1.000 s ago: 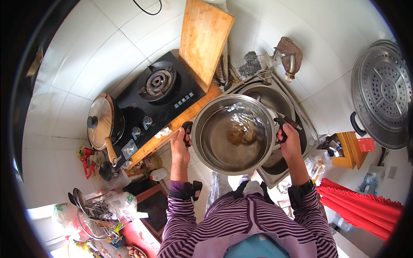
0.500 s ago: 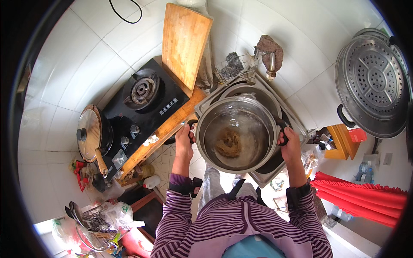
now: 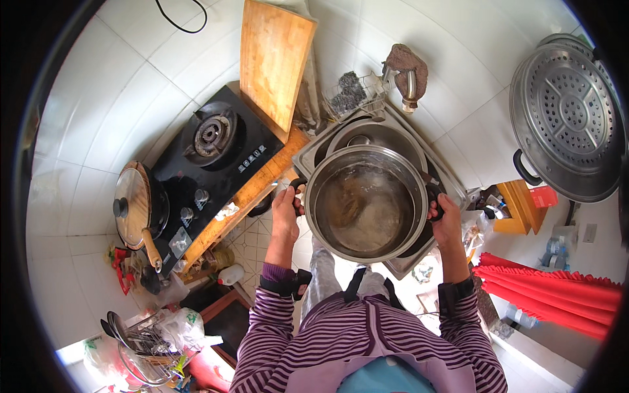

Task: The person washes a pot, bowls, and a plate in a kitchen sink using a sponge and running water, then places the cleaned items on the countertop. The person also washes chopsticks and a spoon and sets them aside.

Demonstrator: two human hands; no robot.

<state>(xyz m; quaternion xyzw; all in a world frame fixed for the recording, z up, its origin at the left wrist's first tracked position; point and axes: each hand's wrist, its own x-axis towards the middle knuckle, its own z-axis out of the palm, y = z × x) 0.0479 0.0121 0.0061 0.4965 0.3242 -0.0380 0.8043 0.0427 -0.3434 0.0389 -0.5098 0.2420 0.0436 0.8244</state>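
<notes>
Between my two hands hangs a large steel pot [image 3: 373, 245] with black side handles, held in front of my body over the near edge of the sink. Cloudy water with a brownish clump [image 3: 347, 203] sits inside it. My left hand [image 3: 286, 208] is closed round the left handle, and my right hand [image 3: 447, 219] round the right one. Just beyond the pot, a round steel basin [image 3: 403, 141] rests in the steel sink [image 3: 452, 173], partly hidden by the pot.
A black gas stove [image 3: 216, 160] stands at the left, with a lidded pan [image 3: 134, 206] on it. Behind the stove leans a wooden cutting board [image 3: 275, 65]. A brown cloth [image 3: 406, 62] drapes over the tap [image 3: 410, 98]. Steamer pots [image 3: 570, 118] hang at the right, above a red curtain [image 3: 550, 295].
The water in the pot has swirled, and the brownish clump has spread and shifted. The pot sits slightly further right relative to the basin. Both hands keep their hold.
</notes>
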